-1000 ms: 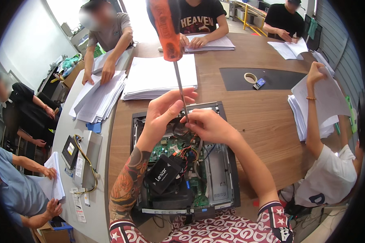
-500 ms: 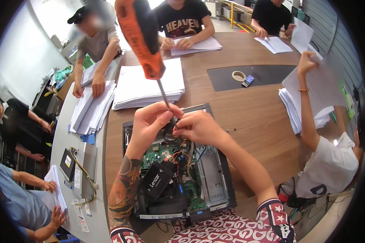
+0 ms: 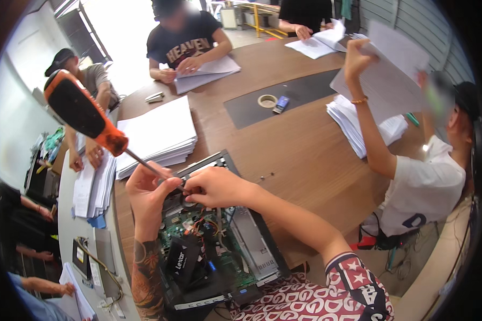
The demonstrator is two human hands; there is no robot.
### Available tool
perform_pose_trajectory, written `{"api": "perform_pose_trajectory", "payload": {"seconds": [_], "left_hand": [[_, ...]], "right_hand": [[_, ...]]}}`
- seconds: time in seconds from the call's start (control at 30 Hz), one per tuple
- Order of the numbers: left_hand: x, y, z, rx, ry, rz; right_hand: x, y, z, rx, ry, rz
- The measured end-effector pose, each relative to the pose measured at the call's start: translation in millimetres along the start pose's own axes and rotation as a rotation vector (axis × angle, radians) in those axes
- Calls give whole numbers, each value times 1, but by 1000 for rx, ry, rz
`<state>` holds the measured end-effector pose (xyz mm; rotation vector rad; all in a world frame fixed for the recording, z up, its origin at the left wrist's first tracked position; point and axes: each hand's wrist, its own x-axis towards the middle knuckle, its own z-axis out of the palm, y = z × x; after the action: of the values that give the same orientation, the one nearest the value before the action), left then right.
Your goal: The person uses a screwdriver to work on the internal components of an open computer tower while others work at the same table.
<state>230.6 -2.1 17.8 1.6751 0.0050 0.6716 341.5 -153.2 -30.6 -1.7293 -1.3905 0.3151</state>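
Observation:
A screwdriver point(image 3: 85, 109) with an orange and black handle slants down over an open desktop computer case point(image 3: 282, 271). My left hand point(image 3: 149, 190), on a tattooed forearm, pinches its metal shaft between thumb and fingers. The fingers of my right hand point(image 3: 217, 187) are pressed together at the tip; whatever they hold is hidden. Both hands are above the case's far end. Inside lie a green circuit board point(image 3: 227, 273), coloured cables and a black solid-state drive point(image 3: 183, 260), tilted.
Small screws point(image 3: 262, 177) lie right of the case. A paper stack point(image 3: 158, 134) stands beyond my left hand. Farther off are a tape roll point(image 3: 267, 101), a small blue box point(image 3: 281, 105) and a stapler point(image 3: 155, 97). A power supply point(image 3: 103, 262) sits left. Several people handle papers around the table.
My view has turned, so the scene sits lower and farther left. The screwdriver handle now leans left rather than nearly upright. Both hands remain together at its shaft and tip.

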Motion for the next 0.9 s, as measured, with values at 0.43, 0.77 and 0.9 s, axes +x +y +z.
{"api": "perform_pose_trajectory", "payload": {"seconds": [0.43, 0.77, 0.9], "left_hand": [[1, 3, -3, -55, -64, -21], [2, 3, 0, 4, -156, -7], [3, -1, -3, 38, -164, 45]], "right_hand": [[3, -4, 0, 68, -10, -7], [4, -2, 0, 64, 10, -12], [4, -4, 2, 60, 34, -29]]}}
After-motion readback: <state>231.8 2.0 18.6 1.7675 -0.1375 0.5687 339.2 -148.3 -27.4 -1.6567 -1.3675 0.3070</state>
